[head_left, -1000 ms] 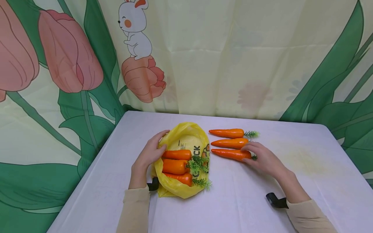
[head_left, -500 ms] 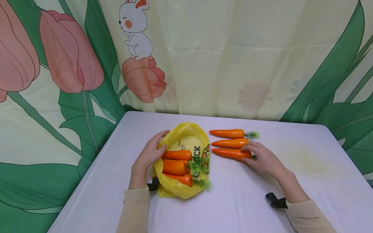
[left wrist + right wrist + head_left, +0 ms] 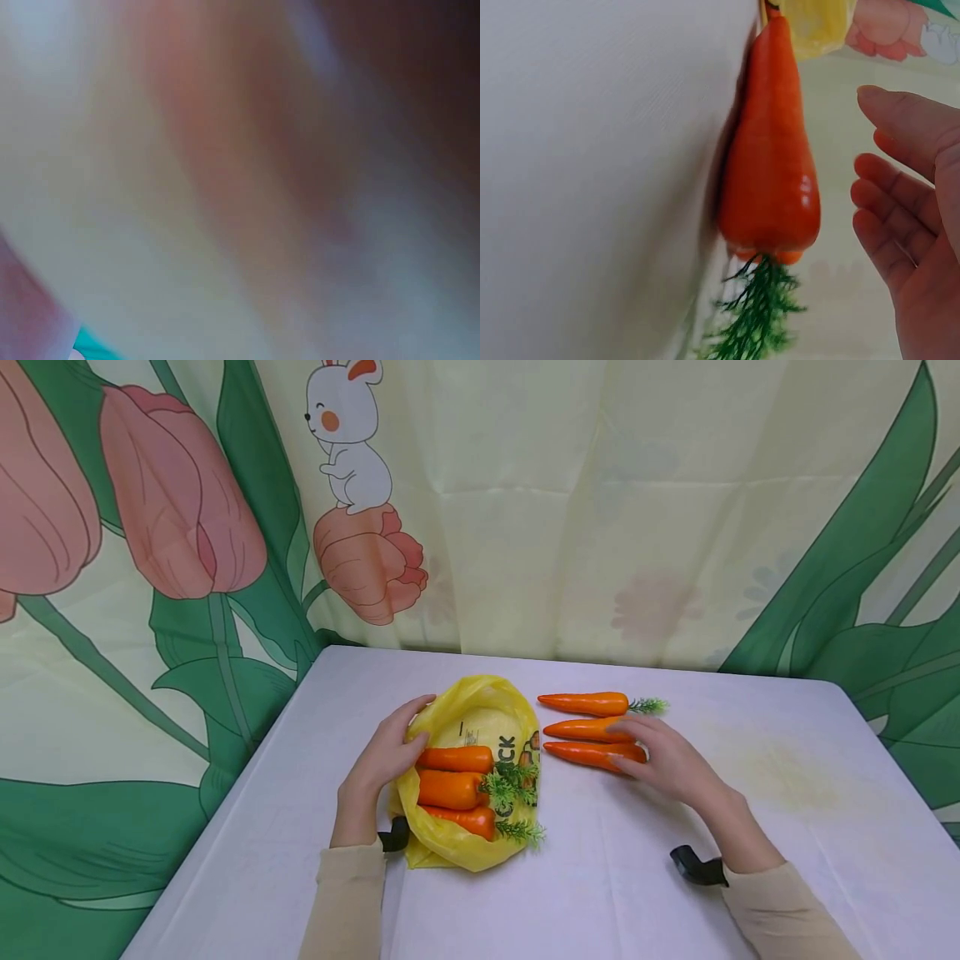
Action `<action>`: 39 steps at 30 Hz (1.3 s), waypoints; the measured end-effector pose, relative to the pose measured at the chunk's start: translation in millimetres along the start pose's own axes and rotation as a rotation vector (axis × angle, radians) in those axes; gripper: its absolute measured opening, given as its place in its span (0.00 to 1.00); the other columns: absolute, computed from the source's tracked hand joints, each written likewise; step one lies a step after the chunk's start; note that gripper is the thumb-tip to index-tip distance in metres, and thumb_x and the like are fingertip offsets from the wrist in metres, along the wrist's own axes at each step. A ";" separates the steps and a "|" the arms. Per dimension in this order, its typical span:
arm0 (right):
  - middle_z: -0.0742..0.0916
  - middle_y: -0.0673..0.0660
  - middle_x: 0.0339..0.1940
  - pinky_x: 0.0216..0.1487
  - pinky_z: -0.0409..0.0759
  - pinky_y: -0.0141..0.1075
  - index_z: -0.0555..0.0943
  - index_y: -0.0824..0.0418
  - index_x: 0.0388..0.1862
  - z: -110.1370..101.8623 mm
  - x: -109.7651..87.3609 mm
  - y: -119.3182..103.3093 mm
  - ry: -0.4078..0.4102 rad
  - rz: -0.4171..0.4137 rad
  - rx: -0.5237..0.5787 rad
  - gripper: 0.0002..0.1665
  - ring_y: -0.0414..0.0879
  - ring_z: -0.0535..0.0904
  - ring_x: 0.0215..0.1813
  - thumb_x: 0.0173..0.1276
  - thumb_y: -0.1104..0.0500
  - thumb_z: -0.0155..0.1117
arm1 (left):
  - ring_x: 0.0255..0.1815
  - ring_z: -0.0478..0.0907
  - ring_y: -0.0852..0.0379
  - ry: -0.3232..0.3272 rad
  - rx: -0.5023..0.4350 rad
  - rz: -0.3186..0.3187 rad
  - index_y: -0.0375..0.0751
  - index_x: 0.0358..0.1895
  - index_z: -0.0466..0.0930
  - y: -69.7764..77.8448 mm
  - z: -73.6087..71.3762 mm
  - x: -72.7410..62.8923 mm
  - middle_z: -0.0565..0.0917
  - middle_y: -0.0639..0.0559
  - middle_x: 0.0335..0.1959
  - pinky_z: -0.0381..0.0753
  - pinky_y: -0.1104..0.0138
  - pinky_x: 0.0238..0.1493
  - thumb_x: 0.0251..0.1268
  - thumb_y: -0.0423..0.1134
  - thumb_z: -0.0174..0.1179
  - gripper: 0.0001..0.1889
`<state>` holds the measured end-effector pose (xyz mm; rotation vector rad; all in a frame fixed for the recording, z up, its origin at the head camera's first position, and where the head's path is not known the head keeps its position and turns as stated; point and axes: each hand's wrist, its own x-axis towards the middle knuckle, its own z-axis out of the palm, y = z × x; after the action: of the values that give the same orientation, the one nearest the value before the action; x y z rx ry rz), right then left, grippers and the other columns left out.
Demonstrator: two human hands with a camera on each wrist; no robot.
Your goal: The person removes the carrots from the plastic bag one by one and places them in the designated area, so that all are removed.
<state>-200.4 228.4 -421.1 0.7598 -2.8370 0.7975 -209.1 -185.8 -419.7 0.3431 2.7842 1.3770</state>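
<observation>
At the left edge of a yellow plastic bag [image 3: 476,857], my left hand [image 3: 382,752] holds the rim between thumb and fingers. The bag lies with its mouth open, and three orange carrots [image 3: 448,789] with green tops rest in it. Three more carrots lie in a row to the bag's right. Over the leafy end of the nearest one [image 3: 581,753] is my right hand [image 3: 671,760]. The right wrist view shows that carrot [image 3: 772,165] lying on the cloth, with the right hand [image 3: 922,202] apart from it, fingers loosely bent around nothing.
A white cloth [image 3: 570,893] covers the table. The farthest carrot [image 3: 583,702] and the middle one [image 3: 588,728] lie beyond the nearest. A printed curtain [image 3: 525,527] hangs behind the table's back edge. The left wrist view is a close blur.
My right hand has come off the nearest carrot's leafy end and shifted slightly left and up over it. The left hand, the bag and the carrots stay where they were.
</observation>
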 end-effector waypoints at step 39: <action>0.82 0.57 0.60 0.56 0.80 0.50 0.80 0.59 0.62 48.9 73.2 -72.6 -0.044 -0.160 0.178 0.27 0.56 0.77 0.60 0.66 0.56 0.74 | 0.71 0.65 0.45 0.001 0.002 0.007 0.49 0.76 0.65 -1.0 -0.6 0.1 0.70 0.48 0.72 0.61 0.45 0.72 0.71 0.33 0.53 0.30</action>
<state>-226.7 117.6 -413.1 1.0249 -2.7247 1.0294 -209.5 -186.8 -420.2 0.3524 2.7877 1.3756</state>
